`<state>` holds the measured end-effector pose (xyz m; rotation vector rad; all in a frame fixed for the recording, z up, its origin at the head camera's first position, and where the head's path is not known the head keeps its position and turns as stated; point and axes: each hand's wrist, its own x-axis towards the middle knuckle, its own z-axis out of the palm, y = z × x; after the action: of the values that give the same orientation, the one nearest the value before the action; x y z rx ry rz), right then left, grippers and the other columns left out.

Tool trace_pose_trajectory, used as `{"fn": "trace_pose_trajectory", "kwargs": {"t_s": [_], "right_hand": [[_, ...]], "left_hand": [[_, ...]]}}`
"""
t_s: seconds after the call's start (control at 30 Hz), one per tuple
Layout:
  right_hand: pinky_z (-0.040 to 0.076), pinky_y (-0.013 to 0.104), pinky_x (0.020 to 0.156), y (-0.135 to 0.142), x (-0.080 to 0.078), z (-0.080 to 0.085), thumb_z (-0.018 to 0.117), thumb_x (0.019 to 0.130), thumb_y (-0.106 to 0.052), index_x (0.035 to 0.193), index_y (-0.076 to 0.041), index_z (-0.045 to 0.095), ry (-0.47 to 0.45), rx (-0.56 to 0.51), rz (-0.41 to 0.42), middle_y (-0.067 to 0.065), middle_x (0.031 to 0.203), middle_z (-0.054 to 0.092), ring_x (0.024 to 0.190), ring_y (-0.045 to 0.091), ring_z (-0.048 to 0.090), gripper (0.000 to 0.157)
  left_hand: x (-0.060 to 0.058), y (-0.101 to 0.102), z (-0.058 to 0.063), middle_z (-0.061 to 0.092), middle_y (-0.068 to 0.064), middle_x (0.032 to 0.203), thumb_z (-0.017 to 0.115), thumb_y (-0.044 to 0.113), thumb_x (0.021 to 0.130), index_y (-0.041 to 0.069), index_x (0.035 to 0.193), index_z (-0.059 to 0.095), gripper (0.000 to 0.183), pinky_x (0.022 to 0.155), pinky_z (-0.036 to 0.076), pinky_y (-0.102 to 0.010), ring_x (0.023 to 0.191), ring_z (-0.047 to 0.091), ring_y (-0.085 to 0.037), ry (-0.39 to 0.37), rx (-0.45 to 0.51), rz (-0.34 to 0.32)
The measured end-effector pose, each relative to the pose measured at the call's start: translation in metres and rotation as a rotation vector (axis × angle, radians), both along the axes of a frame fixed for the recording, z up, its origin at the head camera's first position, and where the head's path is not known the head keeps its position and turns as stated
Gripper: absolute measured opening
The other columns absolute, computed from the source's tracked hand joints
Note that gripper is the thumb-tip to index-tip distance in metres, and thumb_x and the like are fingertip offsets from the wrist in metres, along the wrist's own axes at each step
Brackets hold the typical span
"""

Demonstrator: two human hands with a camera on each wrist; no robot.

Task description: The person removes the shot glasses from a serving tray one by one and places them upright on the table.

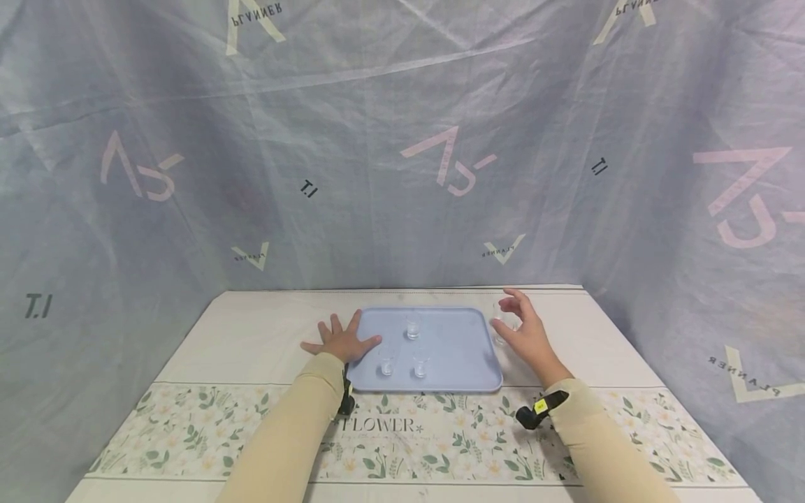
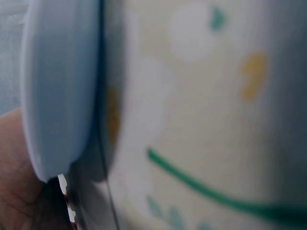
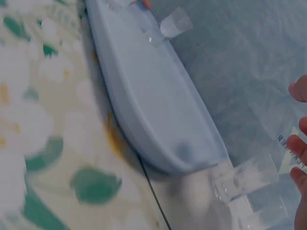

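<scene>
A light blue tray [image 1: 449,349] bears three small clear cups: one at the back [image 1: 412,330], one at front left [image 1: 386,366] and one at front right [image 1: 420,368]. My left hand [image 1: 342,342] lies with fingers spread at the tray's left edge, its thumb over the rim. Beyond the right edge, my right hand [image 1: 523,334] is beside a clear cup [image 1: 499,339], thumb and fingers bent and apart. In the right wrist view this cup [image 3: 247,177] and another clear cup [image 3: 266,215] stand apart from the fingertips [image 3: 298,146].
A white cloth with a floral band [image 1: 251,426] covers the table. Grey-blue printed fabric [image 1: 377,175] hangs behind it and at both sides. The tray's raised rim [image 2: 62,96] fills the left part of the left wrist view.
</scene>
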<state>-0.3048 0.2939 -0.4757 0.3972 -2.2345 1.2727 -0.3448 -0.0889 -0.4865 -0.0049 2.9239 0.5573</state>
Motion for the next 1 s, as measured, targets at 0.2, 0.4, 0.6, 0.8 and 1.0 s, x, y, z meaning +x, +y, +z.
{"fn": "trace_pose_trajectory", "kwargs": {"t_s": [0.2, 0.4, 0.6, 0.8, 1.0], "right_hand": [[0.034, 0.059, 0.111, -0.023, 0.024, 0.024, 0.072, 0.086, 0.01, 0.144, 0.008, 0.04, -0.009, -0.051, 0.039, 0.036, 0.12, 0.056, 0.116, 0.05, 0.055, 0.066], [0.033, 0.06, 0.113, -0.04, 0.031, 0.026, 0.072, 0.086, 0.009, 0.145, 0.009, 0.039, -0.036, -0.092, 0.078, 0.036, 0.121, 0.055, 0.119, 0.051, 0.054, 0.067], [0.036, 0.06, 0.111, -0.054, 0.031, 0.018, 0.073, 0.086, 0.01, 0.145, 0.01, 0.039, -0.034, -0.108, 0.159, 0.038, 0.121, 0.055, 0.115, 0.053, 0.056, 0.068], [0.037, 0.065, 0.107, -0.065, 0.029, 0.013, 0.072, 0.085, 0.012, 0.143, 0.012, 0.038, -0.021, -0.16, 0.24, 0.042, 0.119, 0.053, 0.113, 0.057, 0.055, 0.067], [0.038, 0.069, 0.104, -0.077, 0.029, 0.007, 0.072, 0.086, 0.012, 0.144, 0.013, 0.037, -0.067, -0.201, 0.296, 0.042, 0.119, 0.054, 0.114, 0.058, 0.053, 0.067]], "left_hand": [[0.001, 0.0, 0.001, -0.001, -0.025, 0.167, 0.052, 0.075, 0.09, 0.031, 0.164, 0.014, 0.094, 0.1, -0.001, -0.088, 0.15, -0.007, -0.052, -0.002, 0.009, 0.002], [0.002, 0.0, 0.004, -0.001, -0.025, 0.167, 0.052, 0.074, 0.091, 0.03, 0.164, 0.014, 0.094, 0.1, -0.001, -0.088, 0.15, -0.007, -0.053, -0.008, 0.013, 0.003], [0.001, 0.0, 0.002, -0.001, -0.026, 0.167, 0.052, 0.074, 0.091, 0.029, 0.164, 0.015, 0.094, 0.1, -0.001, -0.088, 0.15, -0.007, -0.053, -0.007, 0.011, 0.004], [-0.006, 0.0, -0.003, -0.003, -0.025, 0.167, 0.051, 0.077, 0.09, 0.031, 0.164, 0.012, 0.096, 0.099, -0.002, -0.088, 0.15, -0.009, -0.053, -0.002, 0.003, -0.002], [-0.009, -0.002, -0.005, -0.005, -0.025, 0.167, 0.05, 0.077, 0.089, 0.032, 0.164, 0.01, 0.096, 0.097, -0.003, -0.089, 0.149, -0.009, -0.054, -0.015, 0.0, 0.001]]}}
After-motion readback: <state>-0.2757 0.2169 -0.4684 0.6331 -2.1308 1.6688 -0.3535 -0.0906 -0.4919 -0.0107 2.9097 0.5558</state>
